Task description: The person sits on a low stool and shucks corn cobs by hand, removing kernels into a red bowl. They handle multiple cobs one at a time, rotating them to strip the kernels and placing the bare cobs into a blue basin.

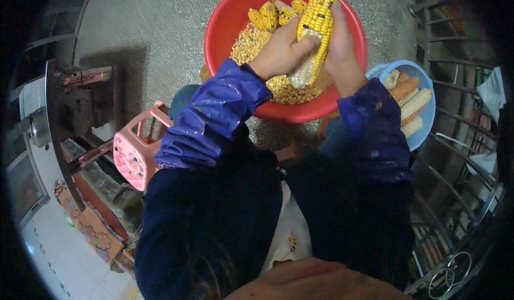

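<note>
Both of my hands grip one ear of dried corn (316, 19), tilted above a red plastic basin (220, 39). Yellow kernels with a few dark ones cover its upper part and right side; the lower left is stripped to the pale cob. My left hand (286, 51) holds its left side, the thumb pressing at the edge of the bared patch. My right hand (342, 43) wraps the right side, its fingers partly hidden behind the ear. Loose kernels (249, 43) lie in the basin, with several small yellow ears (269, 15) at the far side.
At the right, a light blue bucket (428, 127) holds several stripped cobs (415, 103). A pink plastic stool (136, 151) lies tipped at my left. Metal railings (461, 83) run along the right. A floral mat (90, 227) lies at lower left on the speckled floor (168, 27).
</note>
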Demonstrator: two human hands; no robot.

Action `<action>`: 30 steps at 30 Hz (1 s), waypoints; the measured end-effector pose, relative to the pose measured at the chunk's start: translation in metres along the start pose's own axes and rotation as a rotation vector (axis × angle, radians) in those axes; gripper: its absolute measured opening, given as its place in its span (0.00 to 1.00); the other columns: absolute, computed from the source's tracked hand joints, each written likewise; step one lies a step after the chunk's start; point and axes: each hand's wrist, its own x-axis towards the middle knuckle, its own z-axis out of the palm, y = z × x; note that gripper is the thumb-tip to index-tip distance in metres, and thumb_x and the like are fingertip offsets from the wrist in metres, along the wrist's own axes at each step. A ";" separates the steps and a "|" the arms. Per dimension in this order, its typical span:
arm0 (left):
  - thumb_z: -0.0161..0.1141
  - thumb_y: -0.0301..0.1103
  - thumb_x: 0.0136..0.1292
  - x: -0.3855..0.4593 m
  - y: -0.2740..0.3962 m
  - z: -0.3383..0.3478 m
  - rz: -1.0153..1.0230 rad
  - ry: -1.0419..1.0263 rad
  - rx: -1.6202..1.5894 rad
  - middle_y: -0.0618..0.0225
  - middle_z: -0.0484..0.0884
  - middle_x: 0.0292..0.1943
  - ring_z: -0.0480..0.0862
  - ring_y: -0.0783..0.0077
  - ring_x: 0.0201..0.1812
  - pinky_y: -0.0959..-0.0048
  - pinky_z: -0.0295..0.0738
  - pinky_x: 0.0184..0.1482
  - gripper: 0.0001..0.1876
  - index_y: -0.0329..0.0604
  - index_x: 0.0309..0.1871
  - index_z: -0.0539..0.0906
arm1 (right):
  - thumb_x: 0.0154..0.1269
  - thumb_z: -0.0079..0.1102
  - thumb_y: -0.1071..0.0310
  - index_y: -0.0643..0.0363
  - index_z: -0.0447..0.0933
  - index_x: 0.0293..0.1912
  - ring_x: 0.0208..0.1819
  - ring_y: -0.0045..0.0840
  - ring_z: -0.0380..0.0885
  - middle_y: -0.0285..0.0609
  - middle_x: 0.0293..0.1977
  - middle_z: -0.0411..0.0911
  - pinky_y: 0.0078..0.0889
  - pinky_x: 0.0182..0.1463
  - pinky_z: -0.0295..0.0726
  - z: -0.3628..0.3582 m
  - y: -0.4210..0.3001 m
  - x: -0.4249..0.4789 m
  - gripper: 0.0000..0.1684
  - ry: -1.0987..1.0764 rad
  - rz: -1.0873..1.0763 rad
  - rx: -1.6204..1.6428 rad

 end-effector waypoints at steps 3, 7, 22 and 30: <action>0.54 0.45 0.61 -0.002 0.005 0.002 -0.036 0.012 -0.073 0.54 0.79 0.46 0.79 0.62 0.47 0.68 0.72 0.51 0.27 0.35 0.58 0.68 | 0.67 0.47 0.50 0.61 0.70 0.51 0.42 0.23 0.77 0.39 0.42 0.76 0.28 0.47 0.76 -0.001 0.000 -0.001 0.25 -0.006 -0.026 0.000; 0.57 0.45 0.62 0.000 0.000 0.007 -0.155 0.003 -0.262 0.57 0.79 0.47 0.79 0.66 0.47 0.71 0.72 0.51 0.28 0.34 0.58 0.68 | 0.67 0.48 0.51 0.61 0.70 0.49 0.40 0.21 0.75 0.38 0.40 0.75 0.25 0.45 0.75 -0.001 0.008 0.000 0.24 0.005 -0.132 -0.111; 0.50 0.39 0.67 -0.003 0.011 0.008 -0.089 0.029 -0.188 0.57 0.76 0.49 0.75 0.69 0.51 0.71 0.69 0.53 0.24 0.32 0.60 0.63 | 0.68 0.47 0.51 0.61 0.67 0.52 0.43 0.21 0.73 0.39 0.43 0.73 0.25 0.49 0.72 -0.003 0.001 -0.002 0.24 -0.081 -0.008 0.063; 0.63 0.40 0.50 -0.003 0.021 -0.004 -0.141 0.122 0.198 0.43 0.76 0.45 0.80 0.53 0.47 0.65 0.75 0.48 0.40 0.30 0.61 0.55 | 0.59 0.60 0.66 0.60 0.64 0.55 0.46 0.23 0.73 0.37 0.44 0.73 0.27 0.51 0.73 0.006 0.000 -0.008 0.26 -0.144 0.071 -0.155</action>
